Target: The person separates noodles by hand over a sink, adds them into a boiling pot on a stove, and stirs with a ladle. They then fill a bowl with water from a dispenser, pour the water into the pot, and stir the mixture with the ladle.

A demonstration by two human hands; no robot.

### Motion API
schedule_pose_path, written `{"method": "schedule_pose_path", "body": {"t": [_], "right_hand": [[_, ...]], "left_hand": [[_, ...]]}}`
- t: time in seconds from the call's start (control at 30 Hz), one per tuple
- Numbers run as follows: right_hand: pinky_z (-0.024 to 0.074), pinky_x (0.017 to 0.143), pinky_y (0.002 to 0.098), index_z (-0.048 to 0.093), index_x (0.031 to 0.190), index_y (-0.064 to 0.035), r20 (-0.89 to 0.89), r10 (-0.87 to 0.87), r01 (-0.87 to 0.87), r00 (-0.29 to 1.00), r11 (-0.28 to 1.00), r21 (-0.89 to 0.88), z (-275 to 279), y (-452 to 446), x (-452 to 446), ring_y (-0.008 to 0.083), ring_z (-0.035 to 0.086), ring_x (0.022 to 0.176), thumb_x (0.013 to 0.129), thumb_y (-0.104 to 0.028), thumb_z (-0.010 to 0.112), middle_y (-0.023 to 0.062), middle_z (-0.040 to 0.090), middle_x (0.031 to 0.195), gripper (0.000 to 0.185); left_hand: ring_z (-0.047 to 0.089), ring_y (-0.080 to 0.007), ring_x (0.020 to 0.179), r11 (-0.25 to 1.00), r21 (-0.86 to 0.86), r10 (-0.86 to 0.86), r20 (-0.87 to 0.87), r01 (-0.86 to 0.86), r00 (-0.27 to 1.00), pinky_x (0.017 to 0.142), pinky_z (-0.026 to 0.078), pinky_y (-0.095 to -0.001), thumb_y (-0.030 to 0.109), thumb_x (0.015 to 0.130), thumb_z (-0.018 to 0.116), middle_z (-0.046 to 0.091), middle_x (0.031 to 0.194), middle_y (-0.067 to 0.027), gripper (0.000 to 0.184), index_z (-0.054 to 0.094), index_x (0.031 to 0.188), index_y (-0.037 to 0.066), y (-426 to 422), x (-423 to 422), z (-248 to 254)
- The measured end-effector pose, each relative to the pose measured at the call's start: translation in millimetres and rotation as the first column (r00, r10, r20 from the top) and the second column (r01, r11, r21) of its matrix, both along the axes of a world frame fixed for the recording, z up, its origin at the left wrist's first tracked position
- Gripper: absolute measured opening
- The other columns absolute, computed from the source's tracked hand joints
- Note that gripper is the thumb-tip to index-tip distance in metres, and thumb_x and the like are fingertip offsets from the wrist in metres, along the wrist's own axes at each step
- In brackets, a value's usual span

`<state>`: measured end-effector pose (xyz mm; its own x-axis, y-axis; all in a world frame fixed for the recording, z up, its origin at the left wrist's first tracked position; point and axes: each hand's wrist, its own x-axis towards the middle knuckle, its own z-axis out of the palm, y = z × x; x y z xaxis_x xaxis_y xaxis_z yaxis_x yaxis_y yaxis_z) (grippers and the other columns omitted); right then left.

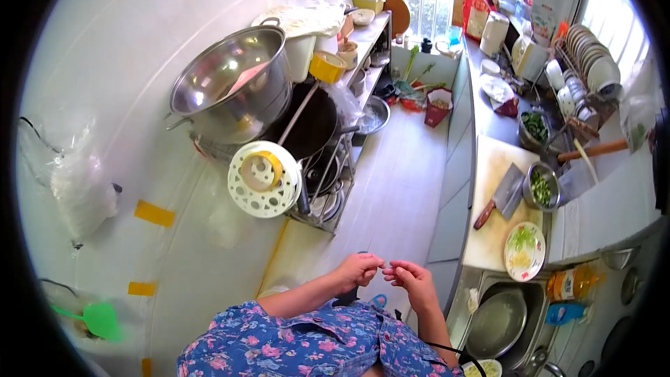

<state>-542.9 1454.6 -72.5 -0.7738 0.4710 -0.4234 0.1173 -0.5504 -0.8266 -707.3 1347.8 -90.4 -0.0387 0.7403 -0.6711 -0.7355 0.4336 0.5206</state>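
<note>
In front of my flowered blue garment (pixel 314 342), my two hands are raised close together, fingertips nearly meeting. My left hand (pixel 359 270) is closed, its thumb and fingers pinched. My right hand (pixel 410 281) has its fingers bent and drawn together towards the left one. Anything between the fingertips is too small to make out. To the right, a cleaver (pixel 501 195) lies on a cutting board (pixel 481 241). Beside it are a metal bowl of chopped greens (pixel 541 187) and a plate with chopped pale green and yellowish bits (pixel 524 251); neither hand touches them.
A sink (pixel 537 321) holding a metal basin (pixel 497 322) is at my right. On the left, a large steel pot (pixel 234 84) and a white perforated disc (pixel 265 199) with tape stand at the rack (pixel 335 220). A tiled floor (pixel 398 167) runs between rack and counter.
</note>
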Motion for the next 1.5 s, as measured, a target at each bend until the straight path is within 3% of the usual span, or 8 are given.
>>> {"method": "schedule_pose_path", "body": {"t": [0.13, 0.2, 0.3, 0.47, 0.8, 0.83, 1.0, 1.5], "right_hand": [[0.0494, 0.074, 0.0279, 0.058, 0.113, 0.0018, 0.018, -0.065, 0.065, 0.998, 0.998, 0.023, 0.5, 26.0, -23.0, 0.0171, 0.064, 0.086, 0.091, -0.016, 0.053, 0.0115, 0.066, 0.099, 0.029], [0.0495, 0.077, 0.0277, 0.058, 0.113, 0.001, 0.002, -0.054, 0.053, 0.999, 0.997, 0.054, 9.9, 37.6, -39.1, 0.0168, 0.062, 0.09, 0.091, -0.015, 0.052, 0.0107, 0.065, 0.1, 0.028], [0.0476, 0.079, 0.028, 0.057, 0.117, -0.0004, -0.01, -0.097, 0.097, 0.995, 0.992, 0.086, 17.1, 53.1, -58.2, 0.0165, 0.061, 0.093, 0.091, -0.018, 0.053, 0.009, 0.065, 0.101, 0.032], [0.0464, 0.081, 0.028, 0.055, 0.119, -0.0007, -0.014, -0.194, 0.194, 0.981, 0.98, 0.036, 8.4, 68.3, -63.4, 0.0168, 0.061, 0.095, 0.091, -0.018, 0.053, 0.0099, 0.064, 0.103, 0.033], [0.047, 0.078, 0.0265, 0.056, 0.118, -0.0021, -0.026, -0.407, 0.407, 0.913, 0.91, 0.072, 21.6, 88.8, -3.3, 0.0151, 0.062, 0.09, 0.092, -0.018, 0.052, 0.0085, 0.064, 0.104, 0.032], [0.0471, 0.078, 0.0263, 0.055, 0.119, -0.0017, -0.031, -0.43, 0.431, 0.902, 0.898, 0.083, 23.5, 93.4, -0.7, 0.0156, 0.062, 0.091, 0.091, -0.017, 0.052, 0.0087, 0.064, 0.104, 0.031], [0.0483, 0.079, 0.0277, 0.053, 0.119, 0.0017, -0.079, -0.488, 0.493, 0.869, 0.865, 0.088, 31.5, 124.0, -1.6, 0.0183, 0.062, 0.093, 0.09, -0.01, 0.053, 0.0119, 0.063, 0.105, 0.031], [0.0518, 0.069, 0.0303, 0.051, 0.119, 0.0025, -0.125, -0.647, 0.659, 0.752, 0.743, 0.114, 38.2, 351.5, -154.7, 0.0228, 0.064, 0.083, 0.087, -0.005, 0.053, 0.0163, 0.063, 0.1, 0.033]], "left_hand": [[0.028, -0.0054, 0.038, 0.987, 0.114, -0.105, -0.058, 0.111, 0.993, 0.037, 0.019, -0.0221, 0.025, 0.09, 0.053, 0.037, 0.051, 0.0051, 0.018, 0.055, 0.081, 0.01, 42.8, -26.0, 2.7], [0.027, -0.0066, 0.038, 0.951, 0.207, -0.144, -0.359, 0.229, 0.922, 0.037, 0.02, -0.0224, 0.024, 0.089, 0.053, 0.035, 0.051, 0.0053, 0.019, 0.052, 0.076, 0.011, 63.9, -38.6, 5.1], [0.027, -0.0072, 0.038, 0.976, 0.15, -0.152, -0.063, 0.16, 0.986, 0.037, 0.021, -0.0227, 0.023, 0.089, 0.052, 0.035, 0.05, 0.0047, 0.019, 0.054, 0.078, 0.009, 91.9, -66.6, 12.9], [0.029, -0.0072, 0.038, 0.96, 0.181, -0.218, 0.012, 0.212, 0.976, 0.037, 0.021, -0.0235, 0.022, 0.089, 0.053, 0.037, 0.05, 0.0034, 0.018, 0.057, 0.082, 0.006, 129.3, -84.1, 21.0], [0.025, -0.0067, 0.037, 0.885, 0.229, -0.428, 0.062, 0.405, 0.901, 0.039, 0.018, -0.0241, 0.026, 0.091, 0.046, 0.033, 0.046, 0.0048, 0.028, 0.052, 0.07, 0.01, 183.4, -25.6, 18.5], [0.027, -0.0065, 0.038, 0.888, 0.249, -0.418, 0.09, 0.386, 0.904, 0.036, 0.018, -0.0237, 0.022, 0.088, 0.054, 0.036, 0.05, 0.0039, 0.019, 0.054, 0.078, 0.007, 190.7, -24.8, 12.2], [0.028, -0.0063, 0.039, 0.84, 0.28, -0.493, 0.031, 0.466, 0.87, 0.036, 0.019, -0.0238, 0.02, 0.087, 0.056, 0.037, 0.051, 0.0037, 0.018, 0.052, 0.072, 0.01, 239.3, -24.8, 10.9], [0.027, -0.0054, 0.039, 0.852, 0.307, -0.45, 0.015, 0.425, 0.893, 0.037, 0.017, -0.0238, 0.022, 0.084, 0.06, 0.037, 0.051, 0.0044, 0.018, 0.054, 0.075, 0.008, 486.6, -165.7, 27.4]]}}
